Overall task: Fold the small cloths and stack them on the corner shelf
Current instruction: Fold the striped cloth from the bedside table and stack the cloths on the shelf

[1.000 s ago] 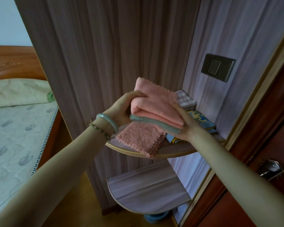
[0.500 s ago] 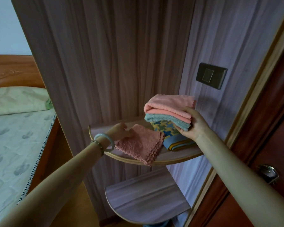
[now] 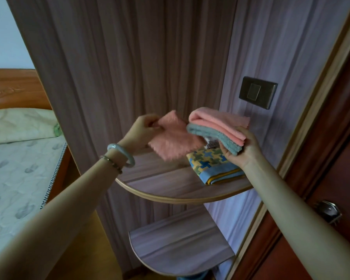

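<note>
left fingers (image 3: 150, 123) pinch pink cloth (image 3: 174, 139) | right fingers (image 3: 243, 131) grip folded stack (image 3: 216, 127) | corner shelf (image 3: 170, 188): patterned cloth (image 3: 211, 165)

Both bare forearms reach forward and upward, drawing toward each other; the left forearm (image 3: 69, 203) rises from the lower left, its wrist ringed by a pale green bangle (image 3: 121, 154) and a thin beaded bracelet (image 3: 111, 164); the left hand (image 3: 143, 128) is raised, fingers curled inward, pinching the upper corner of a pink cloth (image 3: 174, 138) that hangs blurred beside it; the right forearm (image 3: 291, 209) rises from the lower right; the right hand (image 3: 240, 152) grips the near end of a stack of folded cloths (image 3: 218, 128), thumb on top, fingers beneath; the hands are near each other, apart.
</note>
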A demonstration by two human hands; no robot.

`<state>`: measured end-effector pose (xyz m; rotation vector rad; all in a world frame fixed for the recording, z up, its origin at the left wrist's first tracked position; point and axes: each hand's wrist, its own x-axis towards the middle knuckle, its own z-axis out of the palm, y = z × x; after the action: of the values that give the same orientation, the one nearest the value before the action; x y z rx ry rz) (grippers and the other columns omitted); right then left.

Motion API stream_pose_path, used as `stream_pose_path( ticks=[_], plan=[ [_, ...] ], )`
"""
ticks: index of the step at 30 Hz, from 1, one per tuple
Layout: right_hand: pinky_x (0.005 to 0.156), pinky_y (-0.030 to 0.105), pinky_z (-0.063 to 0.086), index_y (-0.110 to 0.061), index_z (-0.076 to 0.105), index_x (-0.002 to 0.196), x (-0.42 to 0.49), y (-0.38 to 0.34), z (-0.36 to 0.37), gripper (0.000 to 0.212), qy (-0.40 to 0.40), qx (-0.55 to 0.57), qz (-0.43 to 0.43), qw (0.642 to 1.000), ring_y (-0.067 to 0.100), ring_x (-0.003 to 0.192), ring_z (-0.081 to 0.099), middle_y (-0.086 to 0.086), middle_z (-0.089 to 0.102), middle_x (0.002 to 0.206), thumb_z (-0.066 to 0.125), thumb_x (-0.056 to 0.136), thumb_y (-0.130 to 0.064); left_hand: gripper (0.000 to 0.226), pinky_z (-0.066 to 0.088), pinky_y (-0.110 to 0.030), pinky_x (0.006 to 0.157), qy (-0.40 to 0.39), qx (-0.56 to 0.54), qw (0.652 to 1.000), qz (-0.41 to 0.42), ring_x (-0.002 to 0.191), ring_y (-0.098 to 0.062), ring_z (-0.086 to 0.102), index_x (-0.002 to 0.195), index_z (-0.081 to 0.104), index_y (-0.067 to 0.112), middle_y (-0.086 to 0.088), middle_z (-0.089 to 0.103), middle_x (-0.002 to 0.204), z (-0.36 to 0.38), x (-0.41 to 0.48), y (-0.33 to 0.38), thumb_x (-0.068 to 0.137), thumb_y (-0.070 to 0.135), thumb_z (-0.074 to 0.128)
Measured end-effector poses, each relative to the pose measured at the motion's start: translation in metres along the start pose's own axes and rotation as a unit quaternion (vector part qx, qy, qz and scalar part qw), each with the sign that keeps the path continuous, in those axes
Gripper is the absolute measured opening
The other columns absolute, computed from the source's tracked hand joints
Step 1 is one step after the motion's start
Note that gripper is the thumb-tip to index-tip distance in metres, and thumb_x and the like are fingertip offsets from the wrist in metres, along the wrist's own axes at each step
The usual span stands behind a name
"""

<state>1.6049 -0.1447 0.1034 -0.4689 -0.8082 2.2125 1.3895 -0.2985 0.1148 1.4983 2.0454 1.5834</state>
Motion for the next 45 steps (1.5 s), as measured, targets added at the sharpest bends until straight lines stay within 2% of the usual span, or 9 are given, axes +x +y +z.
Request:
stream_pose_path(
  ticks=[8,9,11,15,19,27,34,41,45],
  plan=[
    [0.05,0.021,0.056,-0.007,0.067,0.083,0.0,0.001,-0.001,0.021,-0.006,0.043,-0.003,0.999,0.014,0.056,0.067,0.004,0.068,0.063,0.058,0.085,-0.026,0.041,0.041,-0.005,0.087,-0.203,0.119,0.971,0.033,0.106,0.009,0.053,0.088,0.075,0.028,0.024,0.064,0.102,-0.016,-0.048,-0.049,0.066,0.061,0.062],
    [0.05,0.02,0.055,-0.009,0.064,0.083,0.002,0.003,-0.003,0.015,-0.003,0.022,0.013,1.0,0.013,0.054,0.067,0.002,0.067,0.061,0.058,0.082,-0.023,0.061,0.042,-0.008,0.089,-0.232,0.143,0.962,0.003,0.11,0.009,0.052,0.081,0.073,0.045,0.024,0.062,0.11,-0.017,-0.056,-0.063,0.057,0.003,0.036],
    [0.051,0.02,0.054,-0.011,0.062,0.08,0.003,0.01,-0.005,0.008,-0.005,-0.042,0.048,0.998,0.012,0.053,0.066,0.001,0.065,0.058,0.058,0.076,-0.017,0.052,0.041,-0.01,0.09,-0.197,0.14,0.969,-0.056,0.11,0.001,0.053,0.067,0.068,0.054,0.01,0.057,0.119,-0.018,-0.061,-0.082,0.074,0.003,0.058],
    [0.052,0.022,0.054,-0.009,0.061,0.08,0.009,0.031,0.001,0.013,-0.01,-0.143,0.114,0.983,0.014,0.053,0.065,0.002,0.064,0.06,0.052,0.087,-0.015,0.018,0.041,-0.02,0.088,-0.114,0.172,0.974,-0.095,0.104,-0.013,0.059,0.099,0.066,0.019,-0.004,0.062,0.111,-0.013,-0.066,-0.082,0.082,0.014,0.062],
    [0.05,0.023,0.055,-0.006,0.06,0.081,0.008,0.051,0.017,0.013,-0.064,-0.181,0.167,0.967,0.017,0.053,0.065,0.006,0.063,0.06,0.049,0.087,-0.011,0.078,0.044,-0.036,0.096,-0.251,0.271,0.927,-0.064,0.108,-0.022,0.058,0.123,0.06,0.008,-0.006,0.061,0.119,-0.002,-0.078,-0.071,0.063,0.058,0.052],
    [0.057,0.029,0.056,-0.013,0.061,0.1,0.026,0.095,0.008,0.023,-0.04,-0.458,0.271,0.846,0.022,0.059,0.065,0.009,0.065,0.072,0.063,0.077,-0.009,0.043,0.05,-0.025,0.074,-0.081,-0.043,0.966,-0.243,0.072,-0.006,0.063,0.068,0.075,0.022,0.008,0.07,0.072,-0.014,-0.081,-0.088,0.088,-0.004,0.047],
    [0.055,0.024,0.05,-0.017,0.056,0.071,0.03,0.09,0.011,0.011,-0.089,-0.419,0.263,0.864,0.018,0.058,0.057,0.004,0.056,0.064,0.057,0.08,-0.01,0.039,0.056,-0.03,0.072,-0.05,-0.233,0.928,-0.286,0.093,-0.025,0.07,0.113,0.063,0.005,-0.016,0.071,0.103,-0.007,-0.087,-0.059,0.09,0.036,0.061],
    [0.078,0.034,0.053,-0.013,0.064,0.102,0.028,0.11,0.006,0.064,-0.063,-0.639,0.12,0.757,0.019,0.089,0.065,0.005,0.068,0.097,0.073,0.044,-0.038,0.041,0.057,-0.033,0.064,-0.039,-0.16,0.937,-0.307,0.079,-0.029,0.065,0.104,0.058,-0.019,-0.03,0.064,0.091,-0.003,-0.099,-0.067,0.085,0.017,0.069],
    [0.089,0.031,0.049,-0.015,0.059,0.111,0.034,0.095,0.014,0.049,-0.072,-0.599,0.067,0.795,0.017,0.096,0.061,-0.001,0.065,0.097,0.077,0.066,-0.02,0.024,0.055,-0.029,0.059,-0.014,-0.171,0.944,-0.283,0.068,-0.024,0.067,0.09,0.064,-0.012,-0.019,0.067,0.075,-0.005,-0.094,-0.064,0.088,0.012,0.065]
  ],
)
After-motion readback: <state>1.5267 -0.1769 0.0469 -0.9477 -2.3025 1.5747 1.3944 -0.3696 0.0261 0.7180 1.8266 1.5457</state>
